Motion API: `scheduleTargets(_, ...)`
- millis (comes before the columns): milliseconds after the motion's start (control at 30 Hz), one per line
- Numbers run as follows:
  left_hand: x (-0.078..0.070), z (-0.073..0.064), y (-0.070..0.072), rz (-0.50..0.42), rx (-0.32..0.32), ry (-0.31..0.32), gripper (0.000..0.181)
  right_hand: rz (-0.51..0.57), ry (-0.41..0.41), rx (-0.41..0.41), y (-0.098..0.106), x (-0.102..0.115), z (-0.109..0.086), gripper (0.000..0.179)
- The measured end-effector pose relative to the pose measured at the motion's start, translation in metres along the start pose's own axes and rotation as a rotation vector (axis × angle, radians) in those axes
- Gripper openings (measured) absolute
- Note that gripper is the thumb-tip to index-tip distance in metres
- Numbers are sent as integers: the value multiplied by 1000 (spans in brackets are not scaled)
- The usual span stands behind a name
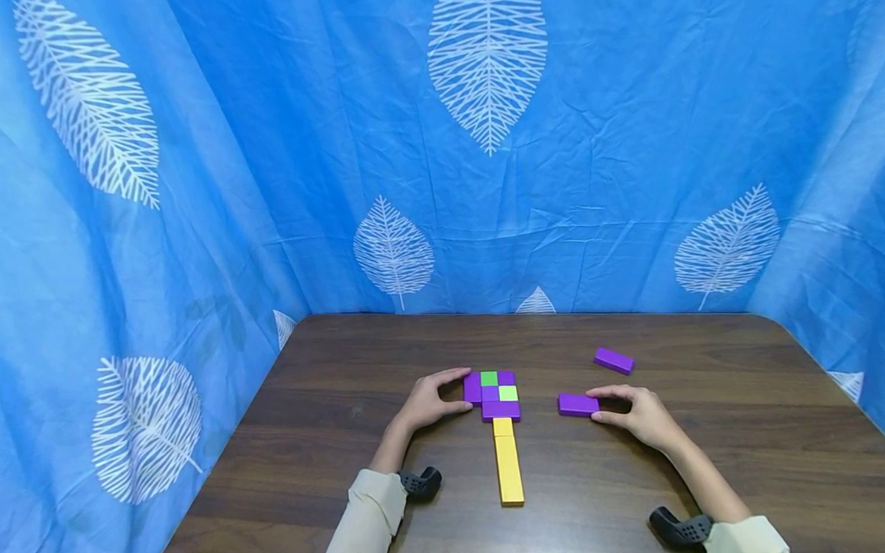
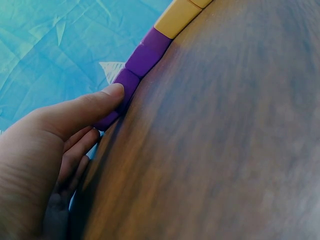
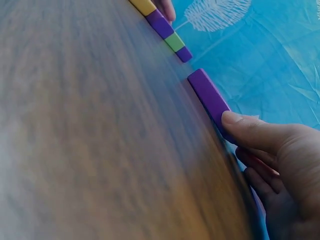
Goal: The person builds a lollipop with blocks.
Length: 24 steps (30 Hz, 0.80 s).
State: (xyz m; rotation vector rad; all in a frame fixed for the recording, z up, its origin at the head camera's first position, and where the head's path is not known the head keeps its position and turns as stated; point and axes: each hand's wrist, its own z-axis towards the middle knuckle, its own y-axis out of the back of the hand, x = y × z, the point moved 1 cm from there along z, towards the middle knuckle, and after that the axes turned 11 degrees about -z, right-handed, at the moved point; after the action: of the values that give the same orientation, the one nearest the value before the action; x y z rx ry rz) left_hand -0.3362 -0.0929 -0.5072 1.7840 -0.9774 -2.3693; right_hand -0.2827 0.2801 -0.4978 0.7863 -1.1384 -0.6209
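My left hand [image 1: 425, 401] pinches the ends of an upright-lying purple block [image 1: 472, 388] between thumb and fingers, at the left side of a flat block pattern. In that pattern, purple pieces surround a green block [image 1: 489, 378] and a light green block [image 1: 508, 393]. A strip of yellow blocks [image 1: 508, 469] runs from its bottom purple block [image 1: 501, 409] toward me. To the right, my right hand [image 1: 641, 416] grips the right end of another purple block [image 1: 578, 404], apart from the pattern. Its thumb [image 3: 240, 121] presses that block's near corner in the right wrist view.
A loose purple block [image 1: 614, 360] lies slanted behind my right hand. The brown wooden table [image 1: 327, 358] ends at a blue curtain [image 1: 595, 177] with white leaf prints. Dark wrist-worn devices [image 1: 422, 483] sit on both forearms.
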Motion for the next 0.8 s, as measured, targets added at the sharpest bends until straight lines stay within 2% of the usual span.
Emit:
scheduleTargets(200,0,0,0,6,-1,-16,61,27,17,0,-1,5,2,31)
scheduleTargets(400,0,0,-1,6,-2,-17,61,61,5,36,-1,14,8,32)
scheduleTargets(800,-1,-1,-1,6,-12,-37,60,206,42,25,-10,43,40,35)
